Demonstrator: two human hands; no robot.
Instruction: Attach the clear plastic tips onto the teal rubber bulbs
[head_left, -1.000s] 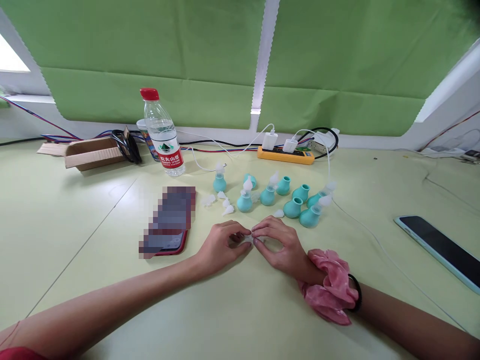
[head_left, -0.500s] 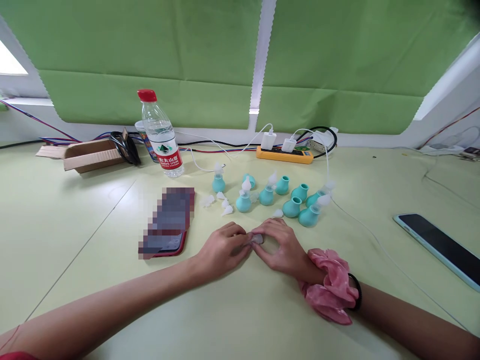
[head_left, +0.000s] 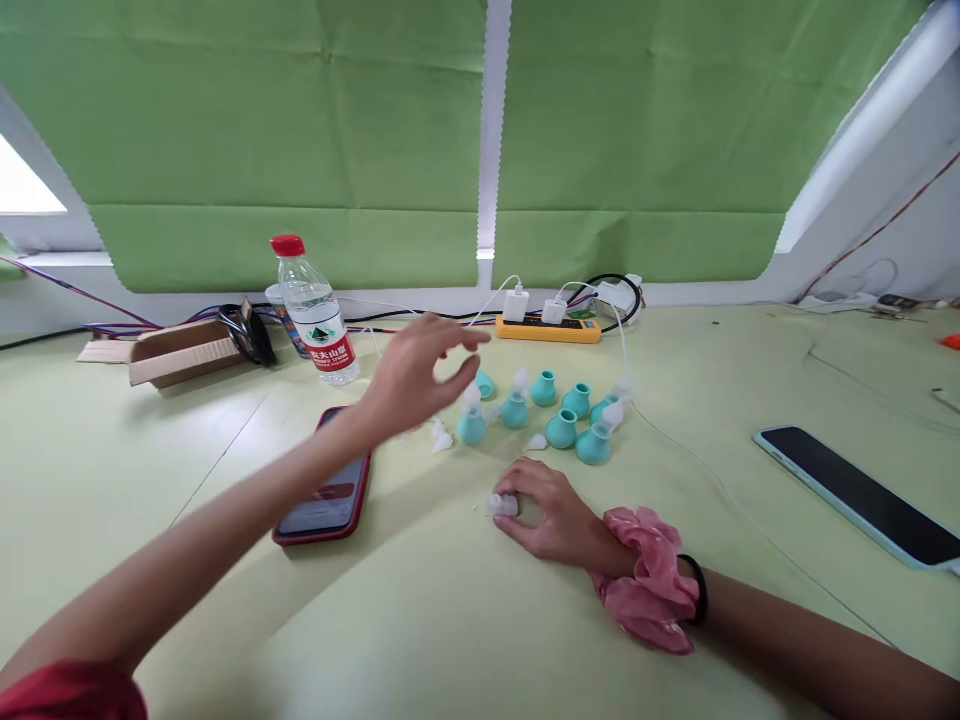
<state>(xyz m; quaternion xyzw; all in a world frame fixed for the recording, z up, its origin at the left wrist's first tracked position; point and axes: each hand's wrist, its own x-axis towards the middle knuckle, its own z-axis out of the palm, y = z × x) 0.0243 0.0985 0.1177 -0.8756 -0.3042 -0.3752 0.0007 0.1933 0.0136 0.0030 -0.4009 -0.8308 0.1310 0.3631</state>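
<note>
My right hand [head_left: 546,510] rests low over the table, thumb and fingers pinched around a small translucent plastic connector [head_left: 502,505]. My left hand [head_left: 420,378] is raised with thumb and fingers apart, and I see nothing between them. It reaches above the left end of a group of teal rubber bulbs. One bulb [head_left: 472,428] beside it carries a whitish pointed nozzle [head_left: 471,398]. Other bulbs, such as one open-necked bulb [head_left: 561,429], have no nozzle. Loose whitish tips [head_left: 442,437] lie under the left hand, and another tip [head_left: 536,442] lies nearer the right hand.
A red-cased phone [head_left: 330,505] lies beneath my left forearm. Behind stand a water bottle [head_left: 321,325] and an open cardboard box [head_left: 187,350]. A yellow power strip [head_left: 547,329] with chargers sits at the back. Another phone [head_left: 862,490] lies at right, past a white cable.
My left hand has let go of the small plastic piece and moved up and left toward the bulbs. My right hand keeps hold of the connector. The view has shifted slightly.
</note>
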